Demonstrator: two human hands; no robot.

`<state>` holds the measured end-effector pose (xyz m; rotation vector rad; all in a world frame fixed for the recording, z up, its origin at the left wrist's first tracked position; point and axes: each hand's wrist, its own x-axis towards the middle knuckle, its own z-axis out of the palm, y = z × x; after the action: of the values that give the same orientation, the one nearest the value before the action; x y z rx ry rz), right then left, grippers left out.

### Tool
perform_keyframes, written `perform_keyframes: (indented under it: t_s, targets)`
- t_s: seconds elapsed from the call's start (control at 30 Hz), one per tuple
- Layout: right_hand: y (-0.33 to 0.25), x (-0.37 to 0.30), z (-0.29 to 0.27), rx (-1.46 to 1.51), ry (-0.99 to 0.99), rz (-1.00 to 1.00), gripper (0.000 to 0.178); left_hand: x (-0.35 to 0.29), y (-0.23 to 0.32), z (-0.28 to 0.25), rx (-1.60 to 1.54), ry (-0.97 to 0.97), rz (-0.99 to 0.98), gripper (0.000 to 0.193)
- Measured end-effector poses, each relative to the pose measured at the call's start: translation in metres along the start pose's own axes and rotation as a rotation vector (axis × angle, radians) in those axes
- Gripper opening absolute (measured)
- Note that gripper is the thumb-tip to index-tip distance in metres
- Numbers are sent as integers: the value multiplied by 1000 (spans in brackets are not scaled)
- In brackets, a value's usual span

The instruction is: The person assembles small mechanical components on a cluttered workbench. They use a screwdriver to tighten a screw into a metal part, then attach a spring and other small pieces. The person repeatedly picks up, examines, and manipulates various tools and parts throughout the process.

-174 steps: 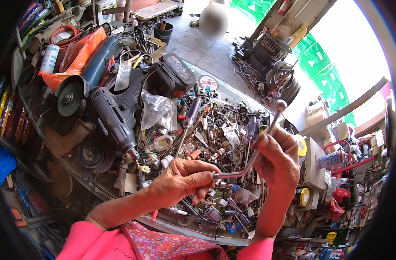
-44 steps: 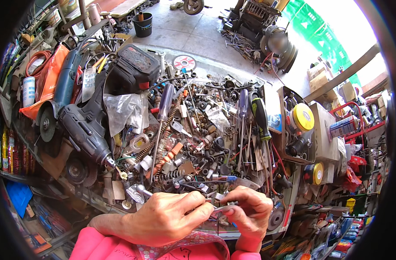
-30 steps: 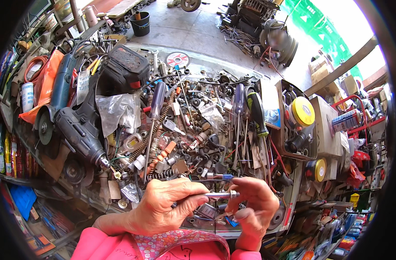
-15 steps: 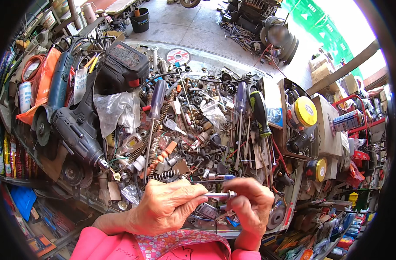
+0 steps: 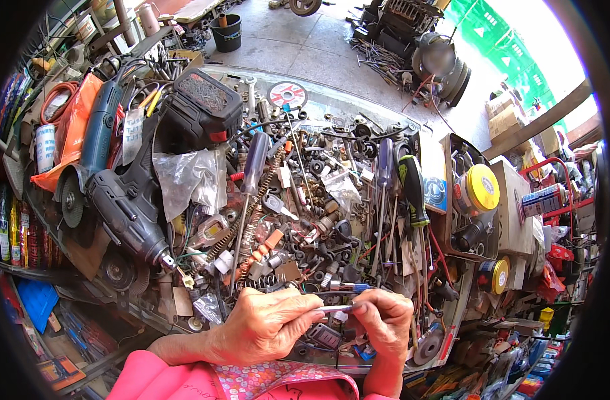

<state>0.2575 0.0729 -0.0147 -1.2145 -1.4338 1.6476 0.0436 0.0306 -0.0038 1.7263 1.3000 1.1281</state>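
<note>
Between my two hands, low in the view and above the cluttered bench, lies a thin metal bolt point(image 5: 335, 309), roughly level. The fingers and thumb of my left hand point(image 5: 265, 327) are closed around its left part. My right hand point(image 5: 386, 323) pinches the other end between thumb and fingers, covering the nut-like piece there. Just beyond the hands are loose springs, fittings and a blue-handled tool point(image 5: 350, 287). A small dark boxy part point(image 5: 323, 335) lies between my wrists.
At left are a black cordless impact wrench point(image 5: 128, 213) and a teal angle grinder point(image 5: 98, 127). Screwdrivers point(image 5: 255, 163) lie among heaped hardware, and a green-black handled tool point(image 5: 413, 190) stands right of them. A yellow-lidded jar point(image 5: 481, 189) sits in a box at right.
My right fingers have closed over the nut-like end of the bolt, which showed before. My left hand keeps its grip. The whole view has shifted slightly.
</note>
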Motion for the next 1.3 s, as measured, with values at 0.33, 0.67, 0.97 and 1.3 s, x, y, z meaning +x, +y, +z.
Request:
perform_keyframes:
  t_s: [0.33,0.67,0.97,1.3]
  targets:
    - [2,1,3,-50,47,59,24,-2,-5,4,-23,-23,-13,16]
    - [-1,0,0,31,60,164,18,-3,-7,3,-18,-19,-14,15]
    - [-15,0,9,272,71,14,25,-2,-5,2,-18,1,-13,15]
    - [-16,-1,8,315,43,57,23,-1,-3,2,-43,-3,-36,14]
